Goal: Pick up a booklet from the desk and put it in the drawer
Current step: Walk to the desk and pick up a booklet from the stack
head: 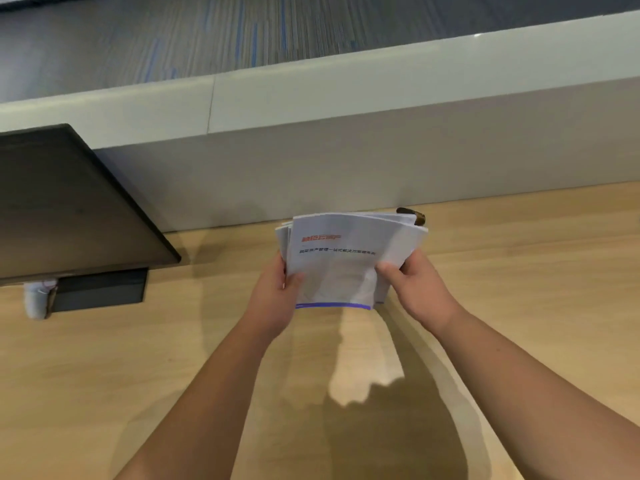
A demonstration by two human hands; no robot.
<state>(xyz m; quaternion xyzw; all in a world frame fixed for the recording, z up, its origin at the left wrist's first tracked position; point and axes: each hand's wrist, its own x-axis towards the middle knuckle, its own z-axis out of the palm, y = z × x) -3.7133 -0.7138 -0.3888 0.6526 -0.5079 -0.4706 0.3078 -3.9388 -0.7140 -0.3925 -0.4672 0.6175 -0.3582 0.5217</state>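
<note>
The picking-up part looks done: the booklet (341,261) is off the desk (104,375) and held up in the air between both hands, with its shadow and a bright patch of light falling on the wood beneath it. The left hand (275,299) grips the left edge, thumb pressed on the white cover and the other fingers hidden behind; the right hand (415,289) is closed on the right edge the same way, thumb on top. It is really a small sheaf, since several pages or thin booklets fan out behind the front one, whose cover carries a red title, a line of dark print and a blue strip along the bottom edge. The paper bows a little between the two grips, so it is floppy stuff and might slip or splay if one hand lets go. Just behind its far right corner sits a small dark brownish thing (414,216) on the desk, too blurred to name. To the left a dark monitor (69,202) leans over the desk, in front of the pale partition (346,150). What is left, I'd judge, is the whole second half: no drawer is in sight from here, so it has yet to be found, opened if shut, and the booklet laid inside.
</note>
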